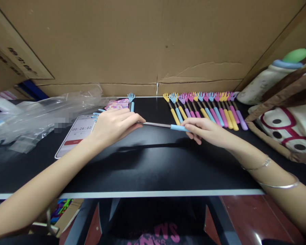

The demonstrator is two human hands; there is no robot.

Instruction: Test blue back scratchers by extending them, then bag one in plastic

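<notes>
A back scratcher (156,125) with a metal rod and a light blue handle is held level above the black table, its rod drawn out long. My left hand (116,122) is closed on the rod near the head, and blue claw fingers poke out past its far side. The blue handle's end sits in the closed fingers of my right hand (204,131). Beyond my left hand, another blue back scratcher (131,102) lies on the table. To the right, a row of several back scratchers (211,105) in yellow, blue, pink and purple lies with claws toward the cardboard wall.
A phone (75,136) showing a timer lies partly behind my left arm. Clear plastic bags (40,115) spread across the left side, near a pink printed packet (117,103). A cloth bag (285,126) and a white bottle (260,83) stand at right. Cardboard (153,44) closes off the back.
</notes>
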